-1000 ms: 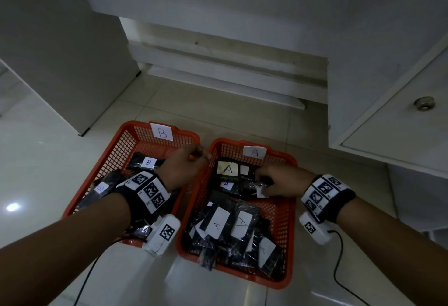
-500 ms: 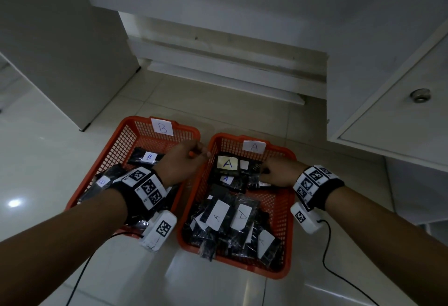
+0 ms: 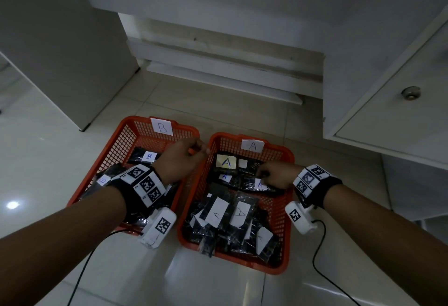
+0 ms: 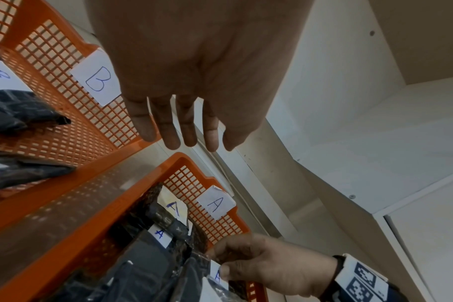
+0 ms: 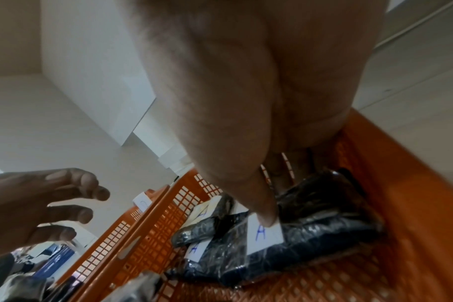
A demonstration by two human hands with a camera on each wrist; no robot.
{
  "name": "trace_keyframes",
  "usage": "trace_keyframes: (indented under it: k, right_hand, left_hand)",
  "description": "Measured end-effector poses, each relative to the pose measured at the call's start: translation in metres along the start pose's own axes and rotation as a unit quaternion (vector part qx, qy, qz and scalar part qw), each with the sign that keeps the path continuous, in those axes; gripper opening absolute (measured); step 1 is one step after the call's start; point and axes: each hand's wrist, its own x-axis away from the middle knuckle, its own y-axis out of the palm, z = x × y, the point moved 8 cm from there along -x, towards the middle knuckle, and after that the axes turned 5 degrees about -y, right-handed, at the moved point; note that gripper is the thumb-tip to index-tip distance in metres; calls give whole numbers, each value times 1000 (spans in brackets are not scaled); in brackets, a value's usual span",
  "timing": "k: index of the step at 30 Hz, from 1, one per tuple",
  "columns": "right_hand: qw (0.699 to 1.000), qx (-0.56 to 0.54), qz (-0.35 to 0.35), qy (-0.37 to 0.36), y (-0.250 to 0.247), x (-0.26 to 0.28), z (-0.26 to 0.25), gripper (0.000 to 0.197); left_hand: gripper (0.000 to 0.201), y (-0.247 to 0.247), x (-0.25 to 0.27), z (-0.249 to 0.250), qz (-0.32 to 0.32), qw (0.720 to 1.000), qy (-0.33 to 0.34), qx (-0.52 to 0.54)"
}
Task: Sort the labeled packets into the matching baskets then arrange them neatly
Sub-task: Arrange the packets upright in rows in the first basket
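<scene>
Orange mesh baskets are sitting side by side on pale floor tiles: basket B (image 3: 126, 136) on the left, basket A (image 3: 278, 240) on the right, each bearing a paper tag on its far wall. Dark packets are lying in both; those in A are showing A labels, those in B showing B labels, so sorting appears complete and tidying is under way. The right hand (image 3: 276, 177) is reaching into the far half of A, its thumb pressing on the label of one packet (image 5: 292, 245) while the other fingers are curling behind it, pinching it. The left hand (image 3: 179, 162) is hovering over the gap between the two rims, fingers loosely extended and grasping nothing. To do this step well, the pinched packet is probably best laid flat, label up, edges squared with the row near the tag; the loose heap (image 3: 225, 223) at A's near end is awaiting the same treatment.
</scene>
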Motion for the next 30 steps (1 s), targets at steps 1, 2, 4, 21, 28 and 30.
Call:
trace_keyframes:
  k: [1,2,4,21,28,30]
  right_hand:
    - [1000,-5,3,-3,0,1,0,35]
    - [1000,-8,6,-5,0,2,0,34]
    - [1000,-13,9,-3,0,2,1,33]
    - [999,10,41,8,-3,7,-4,28]
    - [999,10,28,-35,-25,14,-4,29]
    - [999,8,17,-47,-25,14,-4,30]
  left_hand:
    - [12,0,-1,0,0,1000,0,-1]
    - [12,1,0,0,-1,1000,0,-2]
    - [11,1,-1,1,-2,1000,-1,-5]
    - [9,5,-4,4,-14,1000,3,8]
    - [9,7,-4,11,-15,1000,4,2]
    - [8,9,-4,11,-19,1000,5,-4]
